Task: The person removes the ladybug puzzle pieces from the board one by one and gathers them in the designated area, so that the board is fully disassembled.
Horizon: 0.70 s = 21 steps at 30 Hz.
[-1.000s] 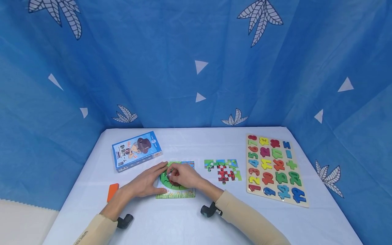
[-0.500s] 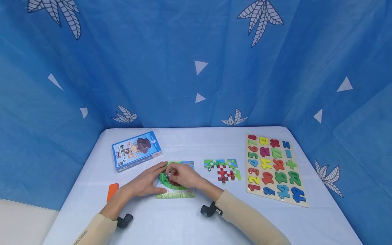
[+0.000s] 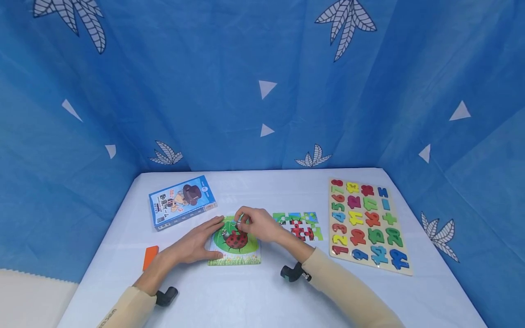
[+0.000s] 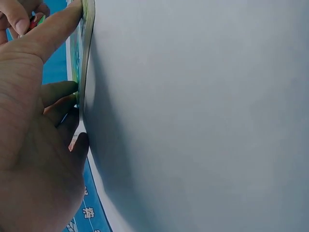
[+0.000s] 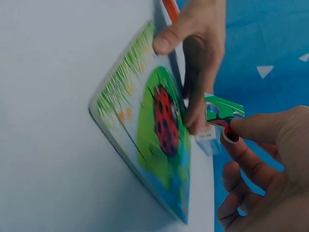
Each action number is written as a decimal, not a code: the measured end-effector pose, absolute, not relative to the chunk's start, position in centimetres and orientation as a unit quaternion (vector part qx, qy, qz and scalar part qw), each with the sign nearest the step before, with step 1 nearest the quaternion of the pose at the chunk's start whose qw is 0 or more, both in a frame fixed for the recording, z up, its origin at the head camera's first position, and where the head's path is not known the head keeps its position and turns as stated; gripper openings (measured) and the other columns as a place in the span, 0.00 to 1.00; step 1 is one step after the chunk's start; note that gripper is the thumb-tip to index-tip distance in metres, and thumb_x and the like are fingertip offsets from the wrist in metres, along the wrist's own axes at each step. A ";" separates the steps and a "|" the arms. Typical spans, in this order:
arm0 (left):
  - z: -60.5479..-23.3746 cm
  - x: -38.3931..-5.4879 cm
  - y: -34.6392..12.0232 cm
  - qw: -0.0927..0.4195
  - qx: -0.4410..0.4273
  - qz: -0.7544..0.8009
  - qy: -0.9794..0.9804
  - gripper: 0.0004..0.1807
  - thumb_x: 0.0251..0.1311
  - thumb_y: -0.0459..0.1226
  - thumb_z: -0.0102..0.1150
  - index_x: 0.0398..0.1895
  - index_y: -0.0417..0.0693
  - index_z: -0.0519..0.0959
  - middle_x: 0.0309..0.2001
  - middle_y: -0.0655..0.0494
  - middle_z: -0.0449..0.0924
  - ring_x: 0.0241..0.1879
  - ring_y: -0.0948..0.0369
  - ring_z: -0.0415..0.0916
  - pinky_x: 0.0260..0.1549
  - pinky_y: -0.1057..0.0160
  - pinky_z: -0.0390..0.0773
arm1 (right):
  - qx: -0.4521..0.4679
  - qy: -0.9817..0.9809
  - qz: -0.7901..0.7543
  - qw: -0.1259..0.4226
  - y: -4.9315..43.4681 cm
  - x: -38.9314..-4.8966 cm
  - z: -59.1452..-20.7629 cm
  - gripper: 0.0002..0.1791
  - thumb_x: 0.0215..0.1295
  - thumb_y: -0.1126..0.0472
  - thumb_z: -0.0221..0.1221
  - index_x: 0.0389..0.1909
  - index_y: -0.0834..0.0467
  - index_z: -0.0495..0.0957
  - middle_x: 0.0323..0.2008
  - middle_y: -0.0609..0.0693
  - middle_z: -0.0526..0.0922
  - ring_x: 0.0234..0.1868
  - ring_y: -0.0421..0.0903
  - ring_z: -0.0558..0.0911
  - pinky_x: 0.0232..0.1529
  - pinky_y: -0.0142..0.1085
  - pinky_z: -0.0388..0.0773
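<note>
My right hand (image 3: pixel 260 224) pinches a small green and red jigsaw piece (image 5: pixel 223 112) between thumb and index finger, with the other fingers loosely bent. The piece is raised above the puzzle board (image 5: pixel 128 99), which shows a red, black-spotted ladybug on a green leaf with grass along its near edge. My left hand (image 3: pixel 193 244) rests at the board's left side, thumb on the near left corner and long fingers stretched to the far left corner. To the right lies a cluster of several jigsaw pieces (image 3: pixel 298 232), partly joined, overlapped by the right hand's edge in the head view.
A blue card-game box (image 3: pixel 184 200) lies at the back left. Near the left wrist is an orange block (image 3: pixel 150 258). A wooden number board (image 3: pixel 369 257) with coloured numerals lies at the right. Blue curtains surround the white table (image 3: pixel 229 300).
My right hand has moved up and to the right off the board's middle, lifting the jigsaw piece. More of the ladybug picture shows now. The left hand has stayed in place.
</note>
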State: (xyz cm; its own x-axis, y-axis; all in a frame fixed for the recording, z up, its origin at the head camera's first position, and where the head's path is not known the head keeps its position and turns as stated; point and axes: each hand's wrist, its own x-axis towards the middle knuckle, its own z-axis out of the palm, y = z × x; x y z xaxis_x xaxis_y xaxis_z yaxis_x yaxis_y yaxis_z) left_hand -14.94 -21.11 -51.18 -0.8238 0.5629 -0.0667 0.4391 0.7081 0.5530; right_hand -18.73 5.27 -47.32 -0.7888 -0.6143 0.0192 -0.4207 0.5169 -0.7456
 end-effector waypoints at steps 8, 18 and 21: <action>-51.4 -14.9 -21.1 0.117 0.273 0.271 0.916 0.54 0.52 0.59 0.72 0.77 0.44 0.61 0.80 0.52 0.51 0.79 0.48 0.48 0.72 0.42 0.58 | -0.281 0.877 -0.369 0.123 8.6 -20.3 -46.7 0.07 0.71 0.58 0.62 0.47 0.50 0.80 0.32 0.39 0.81 0.25 0.40 0.74 0.27 0.33 0.71; -51.5 -14.8 -21.2 0.110 0.275 0.271 0.916 0.54 0.52 0.59 0.72 0.77 0.44 0.61 0.80 0.52 0.51 0.79 0.48 0.48 0.72 0.41 0.58 | -0.269 0.874 -0.361 0.184 12.5 -21.3 -46.9 0.04 0.69 0.60 0.63 0.41 0.49 0.81 0.29 0.41 0.83 0.26 0.42 0.74 0.26 0.34 0.71; -51.5 -14.8 -21.2 0.111 0.274 0.271 0.916 0.54 0.52 0.59 0.72 0.77 0.44 0.61 0.80 0.52 0.51 0.79 0.48 0.48 0.72 0.42 0.58 | -0.268 0.871 -0.358 0.202 13.5 -21.5 -47.0 0.04 0.68 0.61 0.63 0.40 0.50 0.81 0.28 0.42 0.84 0.25 0.42 0.74 0.25 0.34 0.71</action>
State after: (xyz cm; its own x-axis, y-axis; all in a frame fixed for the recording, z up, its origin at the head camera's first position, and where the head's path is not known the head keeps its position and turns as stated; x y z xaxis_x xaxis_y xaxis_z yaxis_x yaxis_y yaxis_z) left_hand -14.79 -21.16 -51.50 -0.8256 0.5616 -0.0542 0.4418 0.7032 0.5570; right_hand -21.52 13.52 -47.03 -0.7747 -0.6118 -0.1599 -0.3230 0.6002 -0.7317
